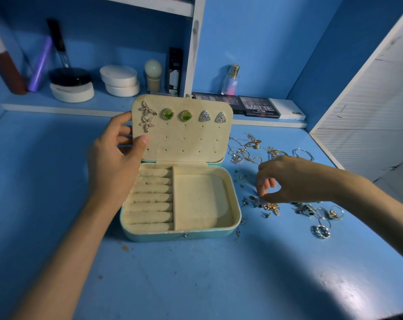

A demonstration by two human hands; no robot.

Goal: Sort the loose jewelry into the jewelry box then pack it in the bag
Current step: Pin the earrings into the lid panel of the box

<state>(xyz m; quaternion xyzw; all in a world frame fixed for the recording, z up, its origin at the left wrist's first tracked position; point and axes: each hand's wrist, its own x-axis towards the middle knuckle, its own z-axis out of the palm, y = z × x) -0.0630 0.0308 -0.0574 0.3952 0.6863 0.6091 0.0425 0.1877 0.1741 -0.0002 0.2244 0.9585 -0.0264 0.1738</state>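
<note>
Sorting step, earrings stage. Jewelry box (197,234) open at frame centre on the blue surface (196,278). Left hand (114,162) holds the lid (186,144) upright by its left edge, thumb on the inner face and fingers behind. Three earring pairs (176,116) already pinned along the lid's top row. Ring rolls (149,197) and open compartment (200,199) hold nothing.

Right hand (288,181), right of the box, fingers curled down, thumb and forefinger closing on the loose earring pile (268,206). Whether a piece is actually gripped is too small to tell. Necklaces (244,148) upper right, rings (322,230) lower right, still loose.

Next, likely: lift one stud and push its post into a free lid hole. Bag not in view.
</note>
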